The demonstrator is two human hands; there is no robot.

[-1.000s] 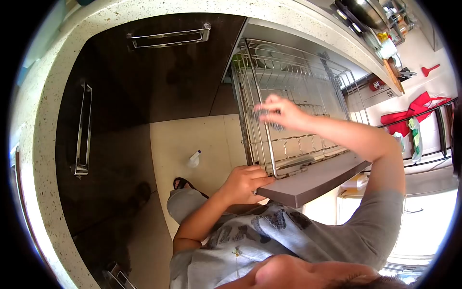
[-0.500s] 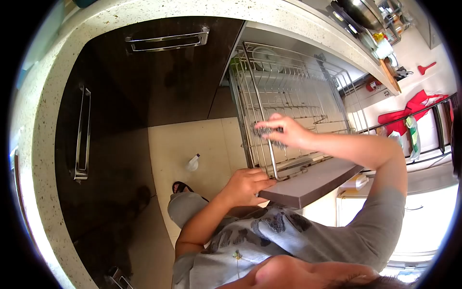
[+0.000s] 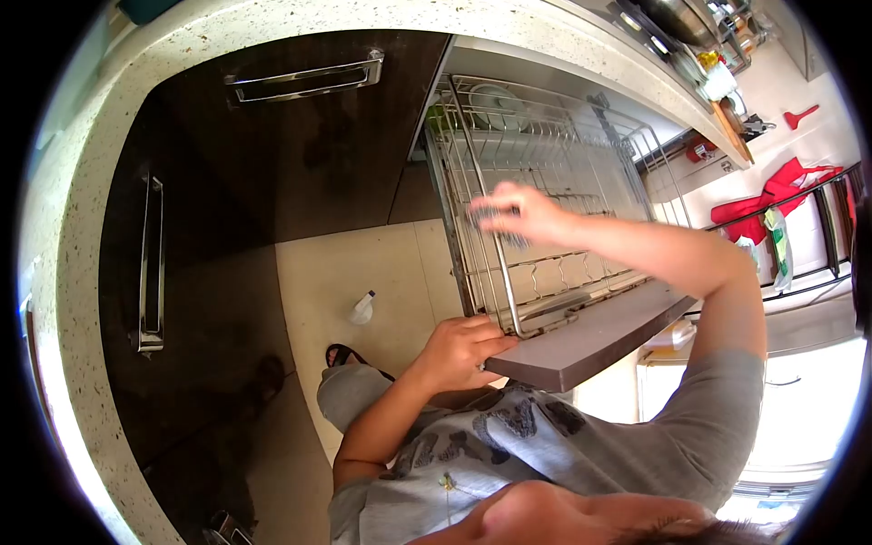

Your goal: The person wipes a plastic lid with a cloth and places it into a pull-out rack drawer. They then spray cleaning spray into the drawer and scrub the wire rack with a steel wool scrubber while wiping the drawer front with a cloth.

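Note:
My right hand [image 3: 527, 214] is closed around a grey steel wool scrubber [image 3: 516, 240], pressed against the top rail of a pull-out wire dish rack [image 3: 491, 218]. Motion blurs the fingers, and much of the scrubber is hidden beneath them. Lower down, my left hand [image 3: 461, 352] grips the end of the drawer front [image 3: 590, 338], beside the corner where the rail meets it; its fingertips are partly hidden. Brown stains show on the wires near the drawer front.
A round dish [image 3: 495, 102] stands at the rack's far end. Dark cabinet doors [image 3: 318, 154] with metal handles line the left under a speckled countertop [image 3: 91, 182]. On the tiled floor lies a white spray bottle [image 3: 362, 309]. Pans [image 3: 681, 20] sit at the upper right.
My right hand has moved along the rail, away from the drawer front, with the scrubber in it. My left hand stays on the drawer front.

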